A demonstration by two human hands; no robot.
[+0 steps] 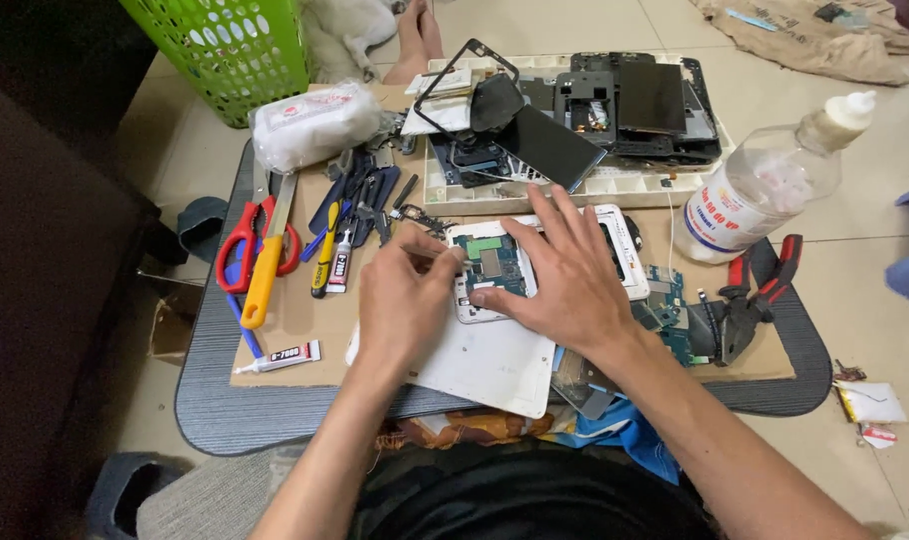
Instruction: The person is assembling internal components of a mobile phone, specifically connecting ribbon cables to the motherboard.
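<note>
An opened white phone [627,243] lies on a white panel [480,365], its green circuit board [492,262] exposed. My right hand [565,275] lies flat over the phone's middle, fingers spread, the thumb resting at the board's lower edge. My left hand [405,295] is at the phone's left end with thumb and forefinger pinched together by the top left corner. Whether something small is between those fingertips cannot be made out.
Red-handled scissors [243,243], a yellow-handled knife [266,262], glue tubes [280,357] and small tools [360,195] lie left. A white tray [615,185] of dark phone parts sits behind. A clear bottle [765,185] and red pliers [750,295] are right. Green basket [225,50] far left.
</note>
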